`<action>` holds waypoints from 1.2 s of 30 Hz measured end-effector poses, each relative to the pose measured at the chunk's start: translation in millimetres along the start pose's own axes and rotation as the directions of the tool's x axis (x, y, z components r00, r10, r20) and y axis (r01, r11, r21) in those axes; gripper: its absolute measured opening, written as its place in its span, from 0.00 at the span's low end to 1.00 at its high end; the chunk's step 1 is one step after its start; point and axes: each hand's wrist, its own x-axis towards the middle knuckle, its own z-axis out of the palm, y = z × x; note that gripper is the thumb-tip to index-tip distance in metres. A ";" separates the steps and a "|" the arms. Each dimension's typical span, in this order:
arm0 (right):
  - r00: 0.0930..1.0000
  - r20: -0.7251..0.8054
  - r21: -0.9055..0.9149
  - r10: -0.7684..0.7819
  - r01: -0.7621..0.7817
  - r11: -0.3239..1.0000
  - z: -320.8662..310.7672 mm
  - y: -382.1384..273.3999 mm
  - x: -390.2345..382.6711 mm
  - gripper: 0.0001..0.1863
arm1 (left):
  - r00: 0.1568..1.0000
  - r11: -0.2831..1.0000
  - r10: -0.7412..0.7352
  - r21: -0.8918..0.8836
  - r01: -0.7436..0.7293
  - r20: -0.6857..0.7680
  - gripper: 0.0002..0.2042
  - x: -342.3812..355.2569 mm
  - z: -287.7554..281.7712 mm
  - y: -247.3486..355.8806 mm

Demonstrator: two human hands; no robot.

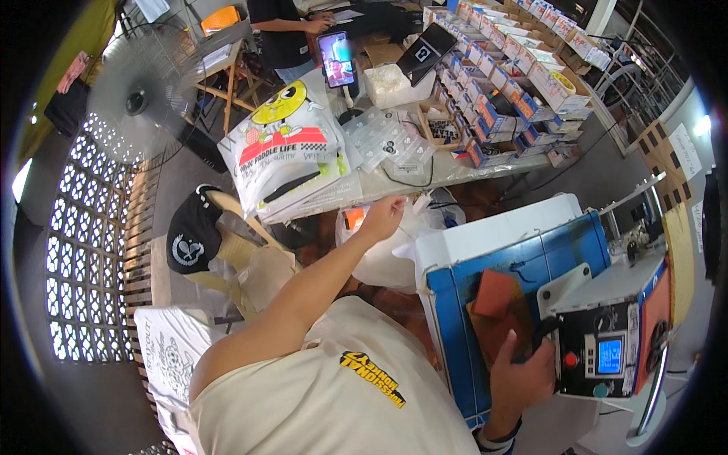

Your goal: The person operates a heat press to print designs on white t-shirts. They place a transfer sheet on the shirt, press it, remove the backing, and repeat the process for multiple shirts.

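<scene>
My left hand [383, 220] is stretched out over a white plastic bag [390, 262], fingers curled together. Whatever they may hold is too small or hidden to make out. At the lower right, my right hand [519, 383] is closed on the black handle [545, 331] of a heat press. The press has a control box [591, 356] with a lit blue display, a red button and a green one. Beside that hand lie reddish-brown pads [495, 294] on a blue surface [455, 341]. A white panel [493, 231] lines its far side.
Beyond the bag, a table holds a printed white package [284, 144], clear plastic sheets [390, 140], a phone on a stand [337, 61] and rows of small boxes [500, 76]. A black cap [193, 235] hangs on a chair. A fan [136, 102] stands left. Another person [280, 34] stands behind the table.
</scene>
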 end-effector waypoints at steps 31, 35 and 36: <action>0.972 -0.228 -0.414 0.065 -0.157 0.896 29.2 -38.8 50.1 0.30 | 0.860 0.657 0.508 0.625 -0.421 0.045 0.07 650.9 13.0 -8.2; 0.979 -0.188 -0.396 0.076 -0.147 0.907 26.6 -48.2 59.5 0.30 | 0.899 0.721 0.436 0.584 -0.372 0.034 0.06 639.6 5.2 12.1; 0.980 -0.182 -0.391 0.083 -0.149 0.908 26.1 -50.5 60.8 0.30 | 0.890 0.667 0.452 0.643 -0.377 0.053 0.05 647.7 3.8 -0.6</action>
